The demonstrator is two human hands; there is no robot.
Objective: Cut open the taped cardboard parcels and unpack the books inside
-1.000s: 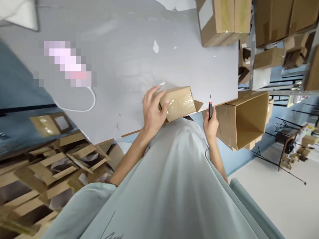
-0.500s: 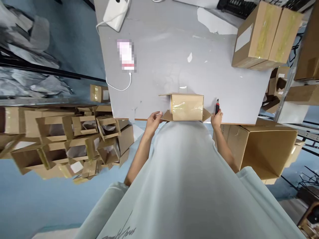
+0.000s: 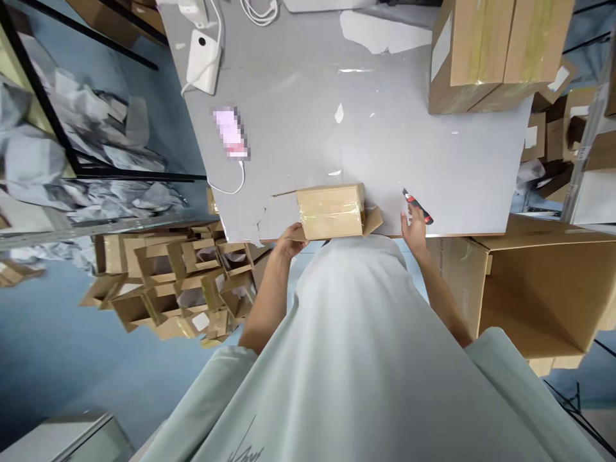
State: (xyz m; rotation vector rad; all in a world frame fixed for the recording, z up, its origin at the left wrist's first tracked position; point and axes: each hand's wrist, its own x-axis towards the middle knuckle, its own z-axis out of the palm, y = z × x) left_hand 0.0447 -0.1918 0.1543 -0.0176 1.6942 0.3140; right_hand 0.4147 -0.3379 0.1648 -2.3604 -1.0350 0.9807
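A small cardboard box (image 3: 331, 210), with clear tape along its side, lies at the table's near edge against my shirt, its flaps sticking out at both ends. My left hand (image 3: 290, 241) is closed on the flap at its left end. Right of the box, a red and black box cutter (image 3: 418, 206) lies slanted on the table. My right hand (image 3: 414, 231) is just below the cutter, fingers apart; it seems to touch the cutter's edge without gripping it.
Two taped cartons (image 3: 474, 54) stand at the table's (image 3: 289, 141) back right. A phone (image 3: 231, 131) on a white cable lies at the left, near a white power bank (image 3: 203, 62). Opened boxes (image 3: 187, 276) are piled at the lower left; a large open carton (image 3: 543, 289) stands at the right.
My right hand has let go of the box cutter, which now lies on the table turned the other way. My left hand has closed on the box's left flap. The view has shifted.
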